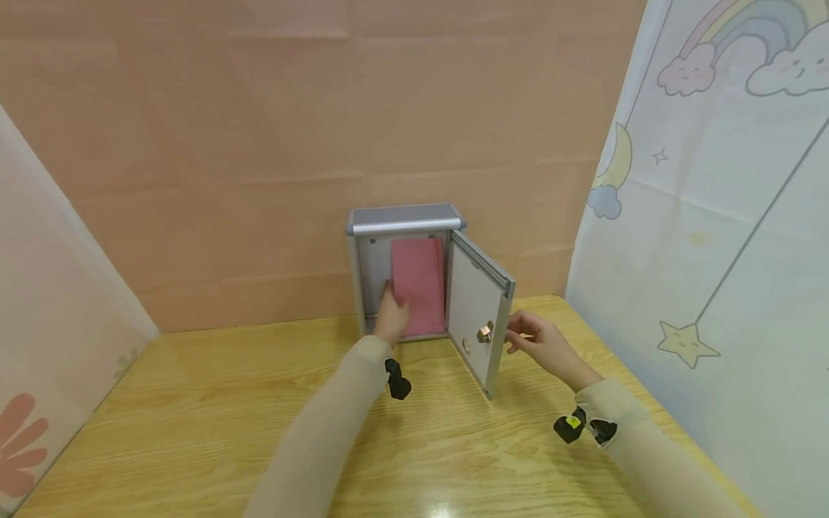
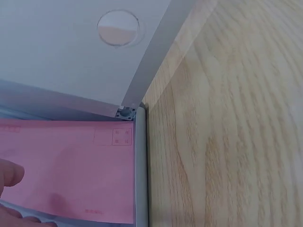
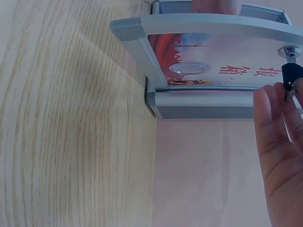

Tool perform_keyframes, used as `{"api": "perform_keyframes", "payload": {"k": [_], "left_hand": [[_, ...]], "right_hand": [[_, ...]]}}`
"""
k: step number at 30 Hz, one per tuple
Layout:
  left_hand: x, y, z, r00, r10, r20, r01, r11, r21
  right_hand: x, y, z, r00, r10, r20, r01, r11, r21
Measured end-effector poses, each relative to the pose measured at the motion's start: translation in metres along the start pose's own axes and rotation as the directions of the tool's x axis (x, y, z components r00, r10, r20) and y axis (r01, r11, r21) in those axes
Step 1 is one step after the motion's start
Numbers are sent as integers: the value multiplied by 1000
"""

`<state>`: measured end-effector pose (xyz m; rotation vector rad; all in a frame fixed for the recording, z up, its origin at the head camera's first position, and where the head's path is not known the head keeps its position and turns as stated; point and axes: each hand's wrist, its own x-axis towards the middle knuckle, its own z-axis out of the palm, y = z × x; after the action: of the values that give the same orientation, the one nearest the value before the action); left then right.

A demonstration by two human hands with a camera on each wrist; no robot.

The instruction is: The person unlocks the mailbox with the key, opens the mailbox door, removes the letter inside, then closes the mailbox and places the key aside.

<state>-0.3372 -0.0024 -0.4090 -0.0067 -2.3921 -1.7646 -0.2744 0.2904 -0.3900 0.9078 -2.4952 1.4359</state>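
Note:
A silver metal mailbox point(image 1: 406, 218) stands against the back wall, its door point(image 1: 476, 306) swung out to the right. Inside, a pink envelope point(image 1: 417, 288) leans upright against the back panel. My left hand point(image 1: 391, 316) reaches into the mailbox at the envelope's left edge. In the left wrist view its thumb point(image 2: 12, 173) hovers before the envelope's face, fingers relaxed near the edge; part of that hand is out of frame. My right hand point(image 3: 284, 142) pinches a black-headed key point(image 3: 292, 73) that sits in the lock point(image 3: 289, 51) on the door's front.
The mailbox is on a wood-grain table point(image 1: 214, 417). A brown-orange cloth point(image 1: 259, 144) hangs behind it. To the right is a white sheet with a rainbow and a star point(image 1: 688, 345); another pale sheet stands at the left. Red characters mark the door's front point(image 3: 246, 70).

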Motion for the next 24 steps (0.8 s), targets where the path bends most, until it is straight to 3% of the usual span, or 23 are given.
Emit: {"api": "perform_keyframes", "payload": {"k": [4,8,11,15,20,24], "left_hand": [[2,-2,-1,998,-45,51,49,995,-86],[3,-6,-2,999,-50,11,51,989,-138],[3,-7,0,995,-22,-93,9,991,-136],[-1,-5,1,974,55,-221,-74,994,-78],[-11,-2,-1,960,150,-236,-165,985,-45],[-22,6,-7,955,148,-256,-172,982,-74]], "right_hand": [[1,-1,2,1000,4,6,-4,1000,11],[2,-1,3,1000,1,13,-1,1000,18],[2,0,3,1000,-7,16,7,1000,12],[2,1,1,1000,-13,22,12,1000,8],[3,1,0,1000,4,22,-4,1000,0],[4,0,0,999,18,27,-17,1000,-3]]}}
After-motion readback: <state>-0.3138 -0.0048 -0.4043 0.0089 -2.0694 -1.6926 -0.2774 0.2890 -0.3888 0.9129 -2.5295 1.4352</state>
